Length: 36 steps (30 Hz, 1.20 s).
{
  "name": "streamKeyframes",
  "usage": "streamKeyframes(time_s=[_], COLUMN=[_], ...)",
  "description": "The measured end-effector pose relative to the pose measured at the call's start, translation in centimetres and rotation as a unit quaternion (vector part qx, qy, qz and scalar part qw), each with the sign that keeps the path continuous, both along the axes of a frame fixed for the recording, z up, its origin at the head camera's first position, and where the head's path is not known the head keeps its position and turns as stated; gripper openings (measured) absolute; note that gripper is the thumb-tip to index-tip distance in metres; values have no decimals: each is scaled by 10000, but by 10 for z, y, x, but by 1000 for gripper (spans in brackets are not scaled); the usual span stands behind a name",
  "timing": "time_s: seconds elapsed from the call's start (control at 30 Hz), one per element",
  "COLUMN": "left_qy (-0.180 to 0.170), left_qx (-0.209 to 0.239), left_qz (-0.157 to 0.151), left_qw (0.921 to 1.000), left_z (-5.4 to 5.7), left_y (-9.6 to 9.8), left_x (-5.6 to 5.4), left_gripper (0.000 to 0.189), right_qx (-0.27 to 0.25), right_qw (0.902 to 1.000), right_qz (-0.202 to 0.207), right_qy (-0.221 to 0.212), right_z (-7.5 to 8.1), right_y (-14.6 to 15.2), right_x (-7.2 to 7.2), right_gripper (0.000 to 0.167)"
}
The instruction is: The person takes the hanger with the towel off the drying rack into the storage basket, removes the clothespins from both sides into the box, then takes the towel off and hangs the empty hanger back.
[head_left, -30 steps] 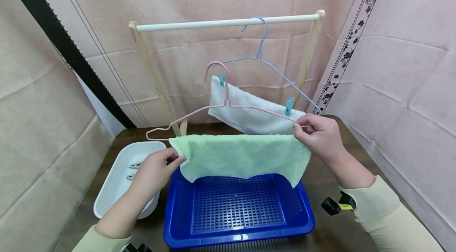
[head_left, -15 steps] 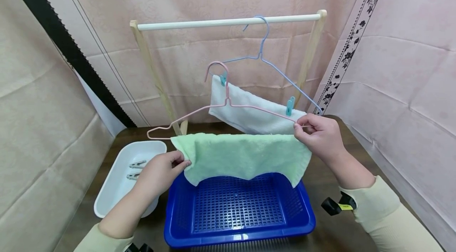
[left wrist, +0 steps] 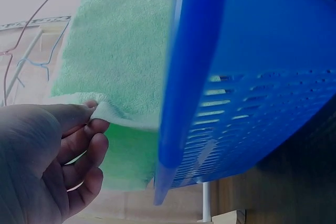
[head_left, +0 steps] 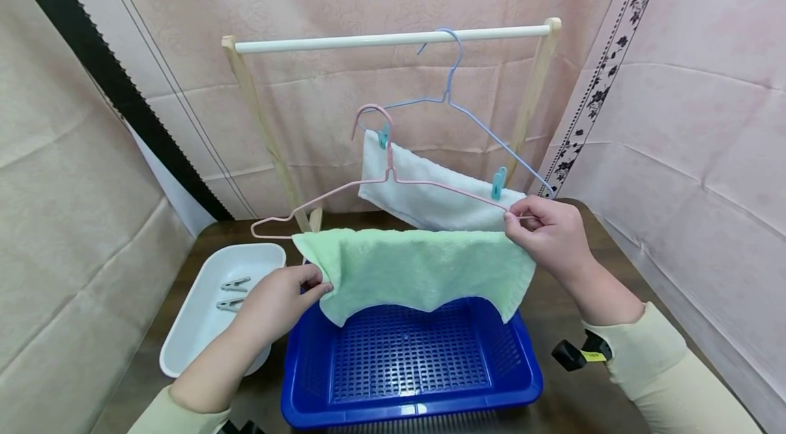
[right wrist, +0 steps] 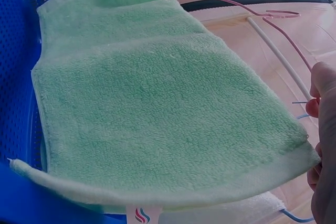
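A green towel (head_left: 417,267) hangs folded over the bottom bar of a pink hanger (head_left: 356,185), above the blue basket. My right hand (head_left: 549,229) grips the hanger's right end close to the towel's upper right corner. On the other side my left hand (head_left: 285,301) pinches the towel's left edge between thumb and fingertips; in the left wrist view the pinched edge (left wrist: 107,109) is gathered in a small fold. A white label (right wrist: 142,215) shows on the towel's near edge in the right wrist view. The hanger's hook points up, off the rail.
Below the towel stands a blue perforated basket (head_left: 411,413). Left of it is a white tray (head_left: 190,325) with metal clips (head_left: 233,294). Behind, a rack's white rail (head_left: 344,44) bears a blue hanger (head_left: 451,89) with a white towel (head_left: 442,192) held by teal clothespins (head_left: 499,183).
My left hand has moved slightly right and down, drawing the towel's left edge inward. The clips in the tray now show more. My right hand and the hanger have stayed nearly still.
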<state>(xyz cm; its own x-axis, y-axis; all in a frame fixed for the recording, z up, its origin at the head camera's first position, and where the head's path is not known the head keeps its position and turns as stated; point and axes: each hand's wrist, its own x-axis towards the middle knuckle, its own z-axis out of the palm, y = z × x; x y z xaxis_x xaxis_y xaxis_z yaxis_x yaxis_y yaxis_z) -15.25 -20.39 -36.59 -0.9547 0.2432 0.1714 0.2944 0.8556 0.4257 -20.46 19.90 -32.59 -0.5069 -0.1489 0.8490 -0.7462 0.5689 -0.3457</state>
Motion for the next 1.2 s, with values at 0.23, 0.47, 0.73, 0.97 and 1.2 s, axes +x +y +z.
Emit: streamKeyframes(time_s=[0.23,0.47,0.73,0.97,1.2], left_qy=[-13,-178,-525,-574,-692], left_qx=[-46,-145,-339,-288,4], left_qz=[-208,-422,-728,-654,-242], left_qw=[9998,9988,9954,9958,9973], left_z=[-3,-4,-4,-3,-6], left_y=[2,4,6,8,5], left_x=[-1,-1,-1,-3,-6], left_gripper=[30,28,30,27,14], right_qx=[-6,-15,-33,-19,-75], right_qw=[10000,10000,10000,10000,10000], right_qz=[34,-6,-50,13,-21], right_qy=[15,-45,-12,7,-43], right_z=[-1,-5,-5,-1,-4], right_y=[1,4,4,4,7], right_x=[-1,-3,-4,-4,-5], right_gripper=[13,15,14,11,12])
